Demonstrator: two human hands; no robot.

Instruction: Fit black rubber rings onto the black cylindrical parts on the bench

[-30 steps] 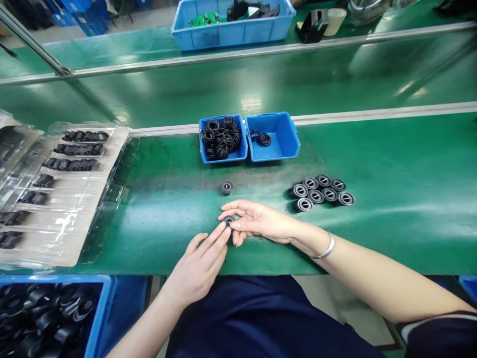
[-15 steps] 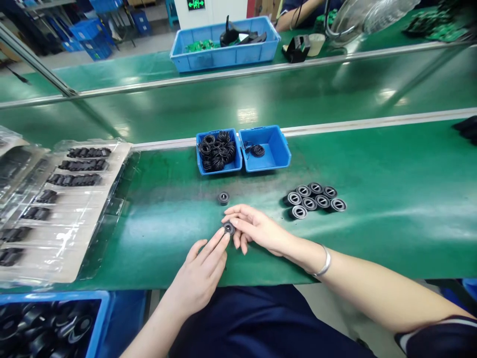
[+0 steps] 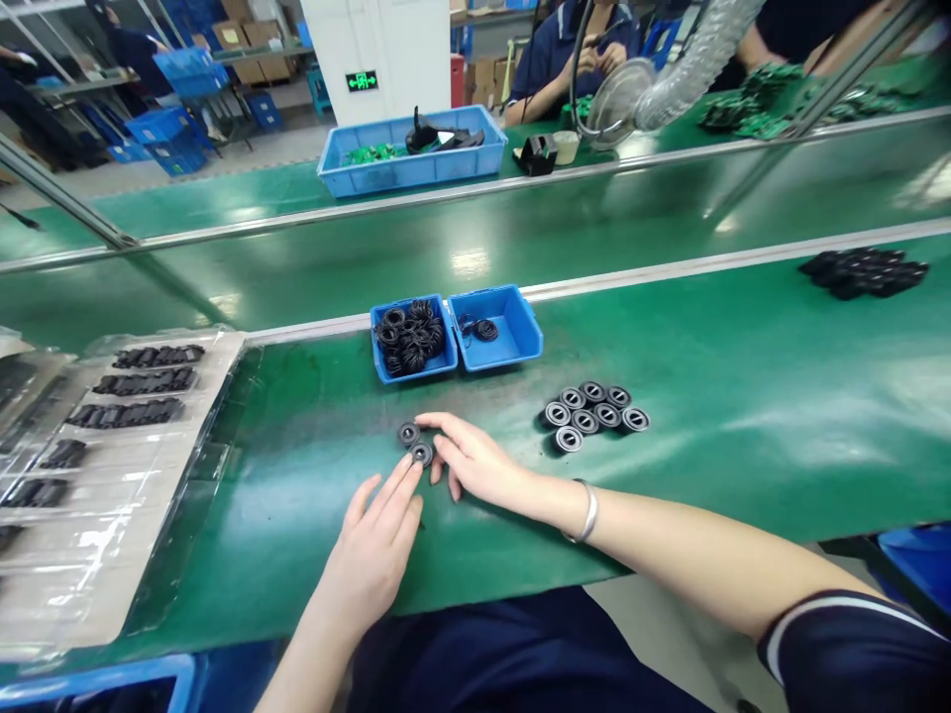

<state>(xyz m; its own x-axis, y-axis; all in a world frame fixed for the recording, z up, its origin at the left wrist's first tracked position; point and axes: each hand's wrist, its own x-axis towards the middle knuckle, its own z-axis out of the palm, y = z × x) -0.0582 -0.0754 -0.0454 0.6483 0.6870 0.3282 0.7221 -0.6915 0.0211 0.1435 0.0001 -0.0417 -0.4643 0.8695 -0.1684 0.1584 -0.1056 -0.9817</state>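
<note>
Left hand (image 3: 375, 555) touching black rubber grommet (image 3: 420, 454), right hand (image 3: 475, 463) beside; bench edge (image 3: 505, 584) near.

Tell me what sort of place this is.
Most likely a factory assembly line: long green-topped workbenches, blue plastic bins of black rubber O-rings, clear plastic trays of black parts, and a co-worker at the next bench.

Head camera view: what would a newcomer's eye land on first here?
The left hand and right hand draw the eye first, at the front of the green workbench, beside two small black round parts. To their right lies a tight cluster of similar black parts. Farther back sits a blue bin heaped with black rubber rings.
</note>
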